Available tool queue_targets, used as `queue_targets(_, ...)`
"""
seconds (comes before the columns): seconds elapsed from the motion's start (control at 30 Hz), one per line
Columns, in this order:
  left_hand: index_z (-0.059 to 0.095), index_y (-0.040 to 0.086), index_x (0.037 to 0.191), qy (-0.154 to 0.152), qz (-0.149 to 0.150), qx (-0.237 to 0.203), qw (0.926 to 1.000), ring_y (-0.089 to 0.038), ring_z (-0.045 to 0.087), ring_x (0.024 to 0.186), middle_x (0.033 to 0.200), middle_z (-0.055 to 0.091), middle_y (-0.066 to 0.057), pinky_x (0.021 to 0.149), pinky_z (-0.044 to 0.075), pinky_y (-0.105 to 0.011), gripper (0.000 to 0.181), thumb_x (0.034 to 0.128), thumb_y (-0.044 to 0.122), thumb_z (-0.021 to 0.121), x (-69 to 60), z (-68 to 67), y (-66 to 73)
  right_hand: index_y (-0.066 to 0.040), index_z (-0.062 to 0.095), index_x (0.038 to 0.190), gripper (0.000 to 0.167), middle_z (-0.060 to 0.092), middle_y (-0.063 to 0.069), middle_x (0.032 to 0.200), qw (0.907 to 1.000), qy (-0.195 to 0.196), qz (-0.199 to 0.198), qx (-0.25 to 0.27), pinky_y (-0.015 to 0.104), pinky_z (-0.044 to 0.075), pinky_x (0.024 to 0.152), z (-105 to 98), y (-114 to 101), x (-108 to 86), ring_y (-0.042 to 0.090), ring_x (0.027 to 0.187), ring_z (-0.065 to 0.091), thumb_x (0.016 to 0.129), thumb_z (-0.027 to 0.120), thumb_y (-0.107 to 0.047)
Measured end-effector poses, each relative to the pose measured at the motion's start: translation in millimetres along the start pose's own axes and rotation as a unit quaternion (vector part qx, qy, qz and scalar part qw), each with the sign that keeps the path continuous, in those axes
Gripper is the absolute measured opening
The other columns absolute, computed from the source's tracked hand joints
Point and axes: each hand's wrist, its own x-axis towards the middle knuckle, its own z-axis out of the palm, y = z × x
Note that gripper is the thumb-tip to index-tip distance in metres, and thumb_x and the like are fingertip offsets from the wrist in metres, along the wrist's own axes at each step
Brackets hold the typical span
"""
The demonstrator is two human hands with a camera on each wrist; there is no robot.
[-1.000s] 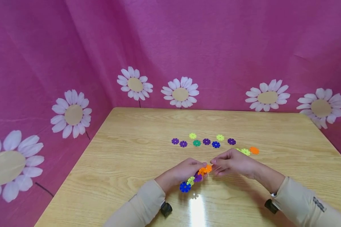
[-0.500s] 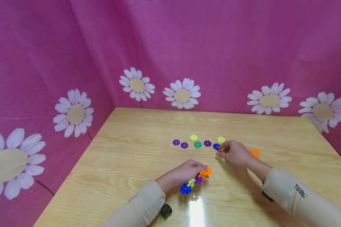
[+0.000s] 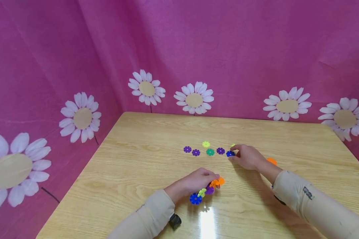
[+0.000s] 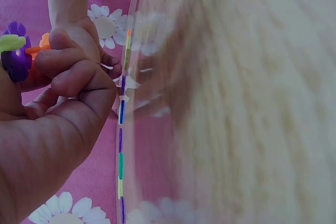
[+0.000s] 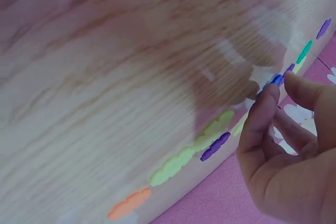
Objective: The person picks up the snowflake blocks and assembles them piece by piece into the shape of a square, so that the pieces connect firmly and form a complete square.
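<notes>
My left hand (image 3: 198,181) pinches the orange end of a joined chain of flower-shaped discs. From that end the chain runs through a purple disc (image 3: 209,190) and a yellow-green one (image 3: 201,193) to a blue one (image 3: 195,199), above the table. In the left wrist view, the curled fingers of the left hand (image 4: 68,93) are beside the purple disc (image 4: 17,56). Farther back, my right hand (image 3: 249,157) has thumb and forefinger around the edge of a blue disc (image 3: 229,153) on the table; the right wrist view shows this blue disc (image 5: 276,80) between the fingertips.
Left of the right hand lie purple discs (image 3: 187,149), a green one (image 3: 210,152) and a yellow-green one (image 3: 206,144). An orange disc (image 3: 271,161) is partly behind the right forearm. The right wrist view shows more yellow-green discs (image 5: 172,166) and a purple one (image 5: 215,147).
My right hand has moved from beside the chain back to the blue disc on the table, and its fingers are now around that disc's edge. The left hand still holds the chain, nearly in place.
</notes>
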Motion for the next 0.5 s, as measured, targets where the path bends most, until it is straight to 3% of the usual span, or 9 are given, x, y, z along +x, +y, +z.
queue_targets(0.1, 0.074, 0.013, 0.107, -0.005, 0.002, -0.006, 1.0, -0.014, 0.048, 0.066, 0.073, 0.052, 0.001, 0.077, 0.039, -0.029, 0.037, 0.1039, 0.04, 0.049, -0.1, 0.7, -0.3, 0.0, 0.062, 0.13, 0.043, 0.067, 0.01, 0.093, 1.0, -0.003, -0.001, -0.007, 0.028, 0.042, 0.063, 1.2, 0.1, 1.4, 0.019, 0.074, 0.054, 0.095, 0.068, -0.025)
queue_targets(0.3, 0.073, 0.011, 0.115, 0.005, 0.002, 0.0, 1.0, -0.014, 0.051, 0.075, 0.082, 0.056, 0.0, 0.08, 0.039, -0.03, 0.039, 0.1032, 0.041, 0.05, -0.8, 0.8, 0.2, 0.0, 0.065, 0.123, 0.036, 0.063, 0.009, 0.089, 0.9999, 0.007, 0.0, 0.015, 0.028, 0.041, 0.062, 1.3, 1.4, 3.0, 0.019, 0.074, 0.051, 0.094, 0.07, -0.022)
queue_targets(0.5, 0.074, 0.011, 0.112, -0.001, 0.004, -0.008, 1.0, -0.014, 0.05, 0.069, 0.078, 0.055, 0.0, 0.079, 0.04, -0.029, 0.038, 0.1039, 0.039, 0.049, -0.6, 0.9, 0.0, -0.001, 0.067, 0.118, 0.033, 0.063, 0.011, 0.094, 0.999, 0.018, 0.009, 0.04, 0.029, 0.043, 0.068, 2.7, 2.8, 5.7, 0.022, 0.08, 0.053, 0.092, 0.073, -0.02)
